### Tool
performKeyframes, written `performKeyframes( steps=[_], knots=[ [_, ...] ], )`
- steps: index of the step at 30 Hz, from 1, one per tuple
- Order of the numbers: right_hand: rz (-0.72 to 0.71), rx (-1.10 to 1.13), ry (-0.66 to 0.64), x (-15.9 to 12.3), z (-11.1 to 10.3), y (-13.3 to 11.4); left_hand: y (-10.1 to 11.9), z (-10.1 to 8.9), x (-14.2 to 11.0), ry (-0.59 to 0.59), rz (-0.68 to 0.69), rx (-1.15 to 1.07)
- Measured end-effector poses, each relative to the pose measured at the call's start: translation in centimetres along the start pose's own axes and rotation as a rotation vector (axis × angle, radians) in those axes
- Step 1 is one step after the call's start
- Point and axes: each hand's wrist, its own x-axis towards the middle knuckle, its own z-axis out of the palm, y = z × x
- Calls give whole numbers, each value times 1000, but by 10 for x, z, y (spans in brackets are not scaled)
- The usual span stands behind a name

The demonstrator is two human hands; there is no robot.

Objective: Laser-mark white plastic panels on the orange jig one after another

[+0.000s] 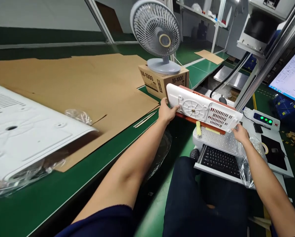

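A long white plastic panel (199, 108) with a round ribbed pattern and a slotted vent is held tilted up between both hands. My left hand (166, 112) is closed around its left end, thumb on the white face. At the lower right corner, my right hand (240, 133) pinches the panel's edge. Behind the panel shows an orange-brown fixture (183, 117), partly covered. A yellow block (198, 128) sits just below the panel, over a perforated white plate (218, 140). Whether the panel touches the fixture I cannot tell.
A grey fan (159, 33) stands on a cardboard box (152, 82). Left, a large white panel (34, 128) lies over cardboard sheets (95, 79) on a green bench. A keyboard drawer (220, 161), plastic bag (246, 164), control box (266, 120) and monitor (292, 75) are at right.
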Motion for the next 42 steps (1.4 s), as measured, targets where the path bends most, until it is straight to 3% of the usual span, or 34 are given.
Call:
performKeyframes(
  steps=[4,6,8,11,15,18,21,26,30,33,38,42],
  knots=[
    [-70,103,-26,-67,-30,27,-31,-10,-86,-52,-117,155],
    [-170,260,-80,-113,-44,54,-49,-14,-142,-123,-155,253],
    [-139,365,-149,-157,-49,90,-65,-14,-197,-202,-181,343],
    [68,330,-129,-214,-31,155,-77,-1,-265,-327,-187,425],
    [263,282,-153,-271,30,223,-75,23,-314,-526,-126,565],
    [259,251,-170,-295,67,235,-72,33,-323,-625,-79,658],
    [211,229,-117,-289,81,224,-73,35,-321,-683,-65,730],
    [104,200,32,-229,81,205,-75,28,-322,-701,-75,793],
    [90,159,6,-180,84,199,-76,29,-323,-688,-91,795],
    [105,128,-22,-166,81,193,-75,33,-322,-685,-93,777],
    [99,188,45,-195,58,180,-70,37,-320,-654,-94,722],
    [86,399,-64,-235,39,164,-68,37,-320,-581,-124,629]
  ],
)
